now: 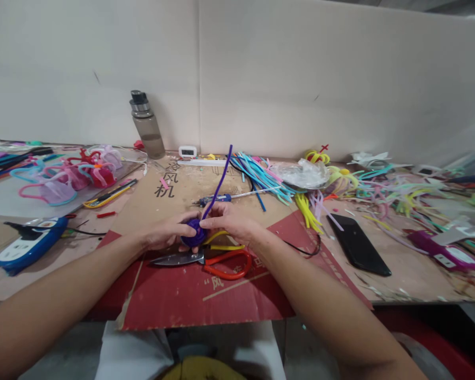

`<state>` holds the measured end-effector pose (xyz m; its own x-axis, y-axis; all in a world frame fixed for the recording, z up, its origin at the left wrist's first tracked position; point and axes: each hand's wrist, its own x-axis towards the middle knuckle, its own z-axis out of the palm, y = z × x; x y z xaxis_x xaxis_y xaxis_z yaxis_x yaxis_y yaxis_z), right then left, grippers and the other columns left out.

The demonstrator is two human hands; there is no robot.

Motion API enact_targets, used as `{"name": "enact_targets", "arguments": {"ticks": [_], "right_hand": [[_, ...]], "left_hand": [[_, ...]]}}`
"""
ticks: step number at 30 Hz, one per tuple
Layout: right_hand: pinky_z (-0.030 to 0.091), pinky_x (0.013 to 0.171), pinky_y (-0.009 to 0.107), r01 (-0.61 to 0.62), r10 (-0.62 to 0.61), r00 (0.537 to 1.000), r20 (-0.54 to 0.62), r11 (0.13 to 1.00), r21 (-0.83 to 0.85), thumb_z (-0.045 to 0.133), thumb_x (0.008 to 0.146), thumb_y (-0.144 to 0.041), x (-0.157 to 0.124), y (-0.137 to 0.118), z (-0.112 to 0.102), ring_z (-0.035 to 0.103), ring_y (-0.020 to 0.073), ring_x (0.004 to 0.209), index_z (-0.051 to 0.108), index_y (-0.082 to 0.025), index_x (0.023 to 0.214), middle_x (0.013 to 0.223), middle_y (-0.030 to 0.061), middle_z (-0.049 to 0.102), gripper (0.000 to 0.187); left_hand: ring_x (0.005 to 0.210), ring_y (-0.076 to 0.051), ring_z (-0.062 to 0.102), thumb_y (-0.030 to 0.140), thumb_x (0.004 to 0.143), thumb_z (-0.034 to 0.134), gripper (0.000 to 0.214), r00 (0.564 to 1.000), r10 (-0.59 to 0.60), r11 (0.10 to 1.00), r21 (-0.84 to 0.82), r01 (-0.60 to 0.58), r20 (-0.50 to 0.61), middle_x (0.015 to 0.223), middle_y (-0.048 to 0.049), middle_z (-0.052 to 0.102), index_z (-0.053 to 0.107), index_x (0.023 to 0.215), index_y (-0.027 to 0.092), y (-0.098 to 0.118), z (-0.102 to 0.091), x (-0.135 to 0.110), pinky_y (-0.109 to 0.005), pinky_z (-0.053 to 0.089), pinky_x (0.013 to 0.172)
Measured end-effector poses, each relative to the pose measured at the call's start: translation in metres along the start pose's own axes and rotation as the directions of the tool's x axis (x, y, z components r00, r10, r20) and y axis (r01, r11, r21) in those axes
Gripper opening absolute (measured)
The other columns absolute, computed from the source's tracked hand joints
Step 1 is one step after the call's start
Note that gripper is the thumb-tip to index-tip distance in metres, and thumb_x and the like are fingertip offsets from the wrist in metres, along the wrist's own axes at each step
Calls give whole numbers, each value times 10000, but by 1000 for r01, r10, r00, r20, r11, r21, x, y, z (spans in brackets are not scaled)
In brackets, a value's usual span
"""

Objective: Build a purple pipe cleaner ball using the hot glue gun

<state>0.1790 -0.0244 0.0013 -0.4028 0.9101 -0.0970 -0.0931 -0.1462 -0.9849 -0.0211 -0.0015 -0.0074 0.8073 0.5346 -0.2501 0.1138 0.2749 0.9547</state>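
Between my hands is a coiled purple pipe cleaner [190, 237], wound into a small round shape, with one free end rising up and to the right. My left hand [167, 232] is closed around the coil's left side. With fingertips pinched, my right hand [225, 219] grips the coil's right edge where the free end comes off. Just below lie red-handled scissors [229, 265], blades pointing left. Yellow-handled pliers [225, 246] are partly hidden behind the right hand. A blue-handled screwdriver [221, 198] rests beyond the hands.
Red cardboard [174, 306] covers the table's front. At left are a power strip [31, 248], pink pipe-cleaner pieces [59, 190] and a utility knife [111, 194]. A bottle [147, 129] stands by the wall. Rightward lie blue pipe cleaners [261, 174], a phone [358, 244] and a purple power strip [445, 252].
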Motion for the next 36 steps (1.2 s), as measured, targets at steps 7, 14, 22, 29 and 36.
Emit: {"name": "enact_targets", "arguments": {"ticks": [7,14,22,29,36], "right_hand": [[408,591,238,4,-4,1000,-15,1000,-9,823,537,-313,0,-1,0,505,85,593,615,-163,727,651,-47,571,319],[419,583,243,-4,5,996,-88,1000,14,833,527,-290,1,-2,-2,514,89,586,607,-170,724,643,-44,585,323],[407,577,240,-7,10,994,-105,1000,24,830,501,-298,2,-2,0,507,78,565,600,-166,726,641,-55,584,348],[418,615,258,17,-20,995,-97,999,-31,831,513,-298,-1,-4,1,513,94,601,591,-171,709,631,-53,568,335],[434,623,264,8,-10,995,-96,1000,-22,831,517,-276,0,-4,2,525,99,609,587,-174,702,632,-52,573,322]], "left_hand": [[781,-192,643,295,718,665,466,996,-18,999,45,22,-88,1031,-84,601,477,1128,179,7,8,0,-199,439,458],[843,-219,649,290,735,687,462,989,35,999,3,-35,-142,988,-79,635,476,1130,178,9,9,1,-225,480,509],[763,-171,630,264,792,611,328,991,61,998,23,-58,-121,939,-60,640,450,1067,185,6,9,1,-208,404,506],[733,-160,596,258,785,577,334,992,55,997,60,-48,-115,883,-40,618,443,1083,190,7,11,2,-215,372,510],[782,-172,594,286,775,587,370,991,71,994,93,-61,-112,923,-50,605,450,1103,187,7,12,0,-222,377,533]]}}
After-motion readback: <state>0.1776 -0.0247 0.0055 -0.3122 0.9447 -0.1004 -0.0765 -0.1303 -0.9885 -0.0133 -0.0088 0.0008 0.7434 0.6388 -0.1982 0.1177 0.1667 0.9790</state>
